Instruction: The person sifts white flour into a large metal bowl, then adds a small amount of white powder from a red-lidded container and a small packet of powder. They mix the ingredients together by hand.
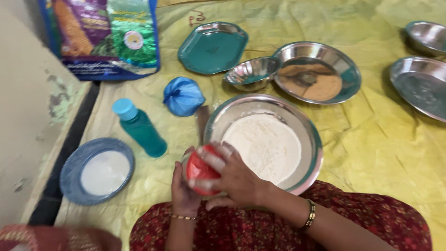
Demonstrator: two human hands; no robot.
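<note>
Two hands closed on one small red-lidded container [200, 173], held just above the lap at the near rim of the flour bowl [306, 139]. Seen left to right: a blue plate of white powder [76, 160] on the yellow sheet [381, 139], a teal plastic bottle [139, 128] upright beside it, a knotted blue bag [183, 96] behind, then the left hand [183, 190] cupped under the container from below, palm up, fingers curled around its body, wrist bent back and ringed by a thin bangle. To its right, the right hand [232, 179] laid over the red lid, fingers spread and wrapped across the top, forearm angled in from the lower right with a dark bracelet at the wrist. Likely light, rigid plastic, smooth and perhaps slick with flour dust; best gripped as shown, body braced underneath, lid clasped around its edge. Contents hidden. Farther right, a small steel bowl [253, 73] leaning against a steel plate of brown powder [316, 74], a teal tray [213, 46] behind, more steel dishes [420, 83] at the far edge.
</note>
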